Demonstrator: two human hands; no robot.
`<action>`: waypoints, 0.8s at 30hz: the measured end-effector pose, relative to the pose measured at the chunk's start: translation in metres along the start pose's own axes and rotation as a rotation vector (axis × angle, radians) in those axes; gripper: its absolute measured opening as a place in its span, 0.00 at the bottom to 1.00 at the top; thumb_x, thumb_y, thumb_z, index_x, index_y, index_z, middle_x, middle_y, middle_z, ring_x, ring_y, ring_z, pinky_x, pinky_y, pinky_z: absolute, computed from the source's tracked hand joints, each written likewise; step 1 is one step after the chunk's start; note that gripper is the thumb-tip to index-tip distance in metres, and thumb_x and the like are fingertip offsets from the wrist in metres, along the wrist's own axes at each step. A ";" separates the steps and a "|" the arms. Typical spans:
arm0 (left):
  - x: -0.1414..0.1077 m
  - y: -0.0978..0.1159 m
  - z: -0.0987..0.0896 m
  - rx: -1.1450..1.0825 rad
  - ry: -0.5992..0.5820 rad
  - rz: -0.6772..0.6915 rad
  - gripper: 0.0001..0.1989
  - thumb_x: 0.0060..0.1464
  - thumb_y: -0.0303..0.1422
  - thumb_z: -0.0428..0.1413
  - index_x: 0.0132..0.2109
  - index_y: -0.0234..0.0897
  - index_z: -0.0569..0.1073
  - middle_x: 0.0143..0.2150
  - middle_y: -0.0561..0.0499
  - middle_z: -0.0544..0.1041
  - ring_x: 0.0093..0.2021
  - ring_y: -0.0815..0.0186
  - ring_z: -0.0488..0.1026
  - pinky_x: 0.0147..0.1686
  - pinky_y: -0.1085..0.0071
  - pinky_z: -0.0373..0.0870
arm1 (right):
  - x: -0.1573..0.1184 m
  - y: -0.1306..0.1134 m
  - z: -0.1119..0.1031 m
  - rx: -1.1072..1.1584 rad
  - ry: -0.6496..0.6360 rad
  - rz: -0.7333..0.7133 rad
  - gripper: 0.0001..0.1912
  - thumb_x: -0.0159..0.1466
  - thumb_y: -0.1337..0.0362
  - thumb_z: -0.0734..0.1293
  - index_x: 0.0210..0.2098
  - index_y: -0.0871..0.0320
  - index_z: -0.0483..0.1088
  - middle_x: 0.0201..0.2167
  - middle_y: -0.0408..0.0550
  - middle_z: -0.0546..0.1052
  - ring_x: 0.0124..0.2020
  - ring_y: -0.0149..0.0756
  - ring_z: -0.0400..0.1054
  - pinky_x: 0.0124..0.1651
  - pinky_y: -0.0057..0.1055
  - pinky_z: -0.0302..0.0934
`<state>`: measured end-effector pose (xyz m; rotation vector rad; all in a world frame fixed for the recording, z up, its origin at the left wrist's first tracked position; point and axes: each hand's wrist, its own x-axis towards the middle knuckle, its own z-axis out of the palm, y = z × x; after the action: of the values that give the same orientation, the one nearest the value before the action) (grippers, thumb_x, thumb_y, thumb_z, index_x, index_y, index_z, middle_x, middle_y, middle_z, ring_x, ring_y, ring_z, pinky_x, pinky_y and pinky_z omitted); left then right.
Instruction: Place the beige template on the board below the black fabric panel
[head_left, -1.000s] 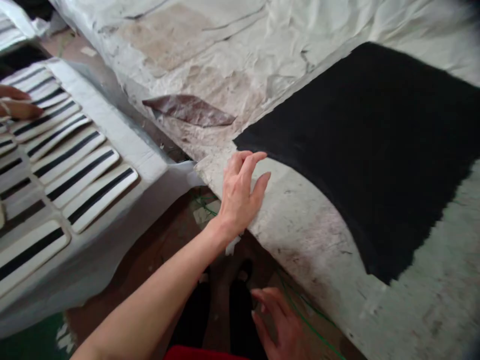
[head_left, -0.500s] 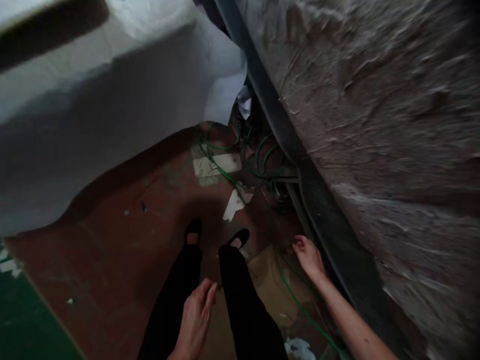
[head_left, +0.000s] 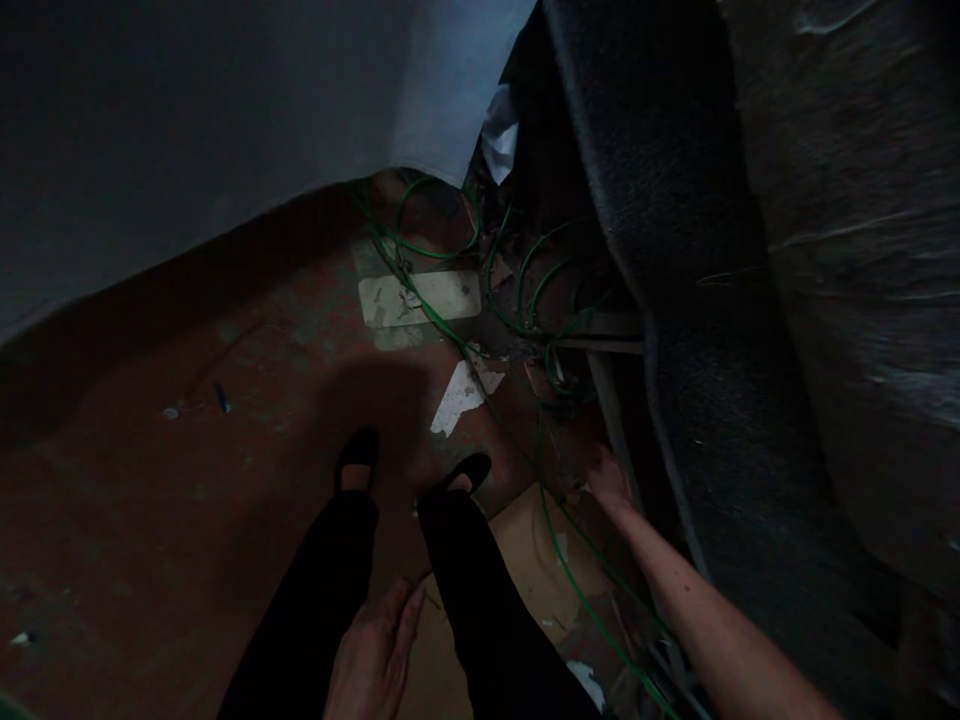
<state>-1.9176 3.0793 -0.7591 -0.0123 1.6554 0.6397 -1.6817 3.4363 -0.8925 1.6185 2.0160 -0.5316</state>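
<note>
Dim reddish-brown floor (head_left: 150,480) spreads across the left, its far side bounded by a hanging sheet of pale grey cloth (head_left: 262,100), and this bare stretch gives the widest room for moving. Nearer the middle, the left hand (head_left: 371,650) hangs beside the legs in black trousers (head_left: 480,590), fingers close together and loosely bent, with no object visible in it. Beyond the black flat shoes (head_left: 470,470) lie a torn white scrap (head_left: 456,397) and a pale rounded rectangle (head_left: 442,297) on the floor. Right of the legs, a flat tan sheet, probably cardboard (head_left: 525,530), lies under a thin green cable (head_left: 586,606), whose long axis runs from far left to near right. It passes just left of the right hand (head_left: 609,482) and on its near side, so that hand is the closer one; its fingers look curled, but blur and shadow hide whether they pinch anything, and its height above the floor cannot be told. Farther right, a narrow upright bar (head_left: 611,400) and the edge of a dark grey, felt-like cloth (head_left: 697,400) seem to leave little room on that side.
</note>
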 end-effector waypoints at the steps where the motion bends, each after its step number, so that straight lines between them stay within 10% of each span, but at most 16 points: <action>1: 0.005 0.001 0.000 0.018 0.007 0.007 0.22 0.52 0.56 0.46 0.32 0.44 0.71 0.29 0.48 0.74 0.32 0.58 0.71 0.33 0.68 0.64 | 0.007 -0.002 0.002 0.004 0.021 -0.006 0.25 0.55 0.69 0.59 0.53 0.63 0.65 0.44 0.56 0.74 0.41 0.41 0.68 0.43 0.34 0.60; 10: 0.027 0.029 0.003 0.249 -0.078 0.181 0.14 0.61 0.41 0.43 0.36 0.42 0.71 0.34 0.52 0.76 0.36 0.66 0.73 0.37 0.73 0.66 | 0.048 -0.012 -0.015 0.026 0.406 0.127 0.27 0.57 0.55 0.60 0.52 0.64 0.62 0.45 0.59 0.70 0.45 0.48 0.65 0.47 0.42 0.59; 18: 0.042 0.033 0.009 0.289 -0.047 0.186 0.14 0.61 0.41 0.44 0.37 0.42 0.72 0.34 0.52 0.76 0.36 0.67 0.73 0.37 0.74 0.67 | 0.134 -0.038 -0.021 0.027 0.438 0.151 0.40 0.58 0.45 0.61 0.61 0.66 0.56 0.58 0.66 0.63 0.58 0.56 0.57 0.58 0.47 0.52; 24: 0.045 0.037 0.014 0.272 -0.058 0.175 0.14 0.61 0.41 0.44 0.36 0.42 0.72 0.33 0.52 0.75 0.35 0.67 0.73 0.37 0.75 0.67 | 0.169 -0.036 -0.024 0.012 0.388 0.154 0.25 0.62 0.66 0.52 0.54 0.67 0.66 0.54 0.64 0.69 0.55 0.50 0.62 0.58 0.45 0.54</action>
<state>-1.9277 3.1322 -0.7864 0.3474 1.6868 0.5359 -1.7487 3.5743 -0.9752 1.9864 2.1285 -0.1823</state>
